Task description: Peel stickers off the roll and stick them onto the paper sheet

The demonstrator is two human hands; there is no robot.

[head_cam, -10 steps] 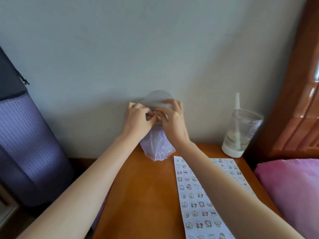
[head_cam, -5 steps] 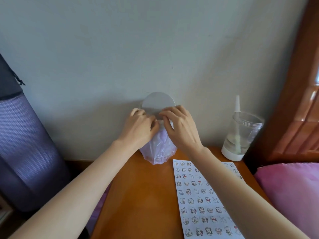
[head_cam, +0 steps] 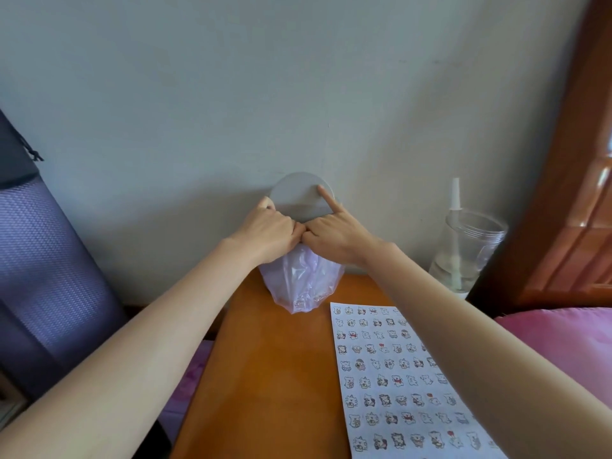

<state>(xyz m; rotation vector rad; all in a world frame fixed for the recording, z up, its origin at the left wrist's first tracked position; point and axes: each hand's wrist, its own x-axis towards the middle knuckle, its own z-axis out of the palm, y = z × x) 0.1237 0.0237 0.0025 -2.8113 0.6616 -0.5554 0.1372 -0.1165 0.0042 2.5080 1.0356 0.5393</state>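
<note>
- Bare skin meets at the middle: the left hand (head_cam: pixel 270 231) and right hand (head_cam: pixel 334 231) press knuckle to knuckle at the far edge of the table, fingers curled together over the top of a pale lilac plastic bag (head_cam: pixel 299 286).
- Whether either hand pinches a sticker cannot be told; the fingertips are hidden.
- One right index finger (head_cam: pixel 326 197) points up, touching a grey round disc (head_cam: pixel 298 195) that stands against the wall (head_cam: pixel 298 77).
- The bag sits on the orange wooden table (head_cam: pixel 265 376), its base near the top edge of the sticker-covered paper sheet (head_cam: pixel 397 385).
- That sheet lies along the table's right side, partly under the right forearm; bare wood stays open to its left.
- A clear plastic cup (head_cam: pixel 470 253) with a straw stands at the far right corner, well apart from the hands.
</note>
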